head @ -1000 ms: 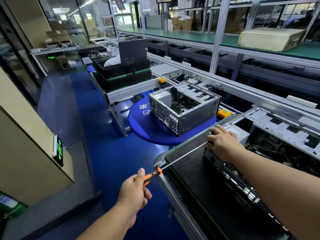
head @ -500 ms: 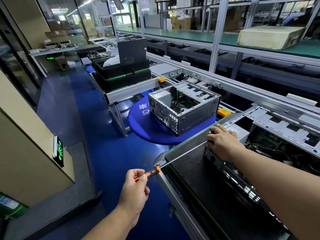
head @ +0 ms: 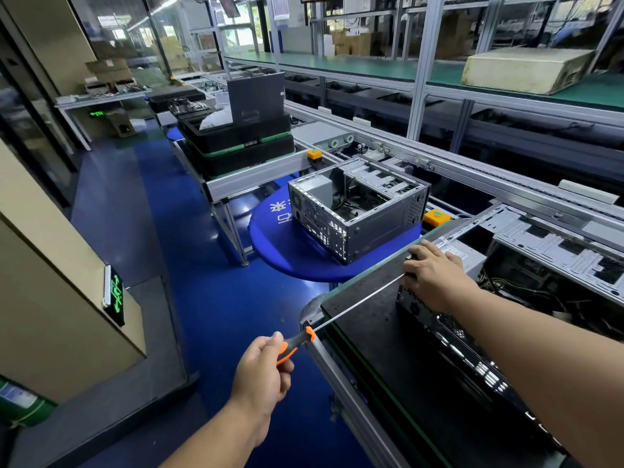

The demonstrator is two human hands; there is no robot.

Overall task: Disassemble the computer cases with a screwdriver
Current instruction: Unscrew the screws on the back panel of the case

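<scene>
From your head camera, your left hand [head: 261, 374], low in the centre of the frame, curls its fingers round the orange-and-black handle of the screwdriver [head: 341, 310]. Its long shaft runs up-right to the computer case [head: 449, 336] at lower right, where your right hand [head: 435, 275] grips the case's near corner, fingers bent over it.
</scene>
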